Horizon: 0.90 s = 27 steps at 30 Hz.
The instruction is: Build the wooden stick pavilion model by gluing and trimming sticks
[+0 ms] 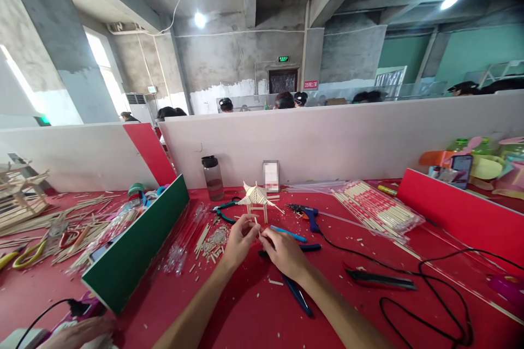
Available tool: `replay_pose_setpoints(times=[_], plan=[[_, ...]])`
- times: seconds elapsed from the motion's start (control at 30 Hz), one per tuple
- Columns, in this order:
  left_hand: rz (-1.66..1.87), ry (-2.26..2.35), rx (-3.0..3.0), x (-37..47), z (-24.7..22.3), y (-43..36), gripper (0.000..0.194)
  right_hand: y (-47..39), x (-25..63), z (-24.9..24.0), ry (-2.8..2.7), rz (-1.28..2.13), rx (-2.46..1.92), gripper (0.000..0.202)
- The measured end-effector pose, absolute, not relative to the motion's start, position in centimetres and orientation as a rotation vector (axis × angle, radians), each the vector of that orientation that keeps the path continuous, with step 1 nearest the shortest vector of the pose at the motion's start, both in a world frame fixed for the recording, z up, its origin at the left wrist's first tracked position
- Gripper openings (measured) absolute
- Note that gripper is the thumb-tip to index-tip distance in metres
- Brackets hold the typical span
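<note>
Both hands meet at the middle of the red table point(245, 305). My left hand point(239, 240) pinches a short, pale wooden stick point(257, 226) between its fingertips. The fingers of my right hand point(283, 251) are closed at the stick's lower end. Just beyond them stands a small pavilion model point(254, 196) built from thin sticks, with a peaked roof and legs. Pliers with dark blue handles point(301, 297) lie partly hidden under my right hand. Behind that hand is a light blue pen-like tool point(290, 233). Stick offcuts point(215, 240) are heaped left of my left hand.
A blue glue gun point(311, 219) trails a black cable on the right, near a utility knife point(380, 278) and bagged sticks point(374, 207). Green-handled pliers point(224, 212) and a water bottle point(213, 180) stand left. A green divider point(139, 245) separates another person's hand point(84, 334).
</note>
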<state>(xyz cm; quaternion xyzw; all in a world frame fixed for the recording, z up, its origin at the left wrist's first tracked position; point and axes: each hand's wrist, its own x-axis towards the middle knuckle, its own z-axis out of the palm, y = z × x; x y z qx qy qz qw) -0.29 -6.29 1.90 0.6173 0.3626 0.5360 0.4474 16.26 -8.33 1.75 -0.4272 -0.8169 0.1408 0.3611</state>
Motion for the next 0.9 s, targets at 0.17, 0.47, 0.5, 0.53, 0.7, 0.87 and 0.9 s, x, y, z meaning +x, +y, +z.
replay_pose_setpoints(times=[0.17, 0.47, 0.5, 0.53, 0.7, 0.87, 0.9], plan=[[1.383, 0.928, 1.518, 0.2, 2.2, -6.7, 0.041, -8.3, 16.4, 1.7, -2.095, 0.386, -1.073, 0.020], [1.401, 0.999, 1.558, 1.0, 2.1, -7.0, 0.038, -7.9, 16.7, 1.2, -2.090, 0.396, -1.084, 0.014], [1.408, 1.013, 1.564, 1.1, 2.2, -7.1, 0.038, -8.0, 16.8, 1.2, -2.086, 0.395, -1.090, 0.014], [1.417, 1.028, 1.571, 1.2, 2.3, -7.3, 0.037, -8.0, 16.8, 1.3, -2.084, 0.399, -1.090, 0.015], [1.428, 1.076, 1.612, 1.6, 2.9, -8.4, 0.037, -8.3, 17.1, 2.0, -2.087, 0.426, -1.049, 0.014], [1.418, 1.072, 1.538, 1.1, 2.7, -8.9, 0.040, -8.4, 17.1, 2.1, -2.117, 0.430, -1.048, 0.013], [1.408, 1.070, 1.524, 0.9, 2.5, -8.8, 0.040, -8.4, 17.0, 2.1, -2.124, 0.429, -1.049, 0.013]])
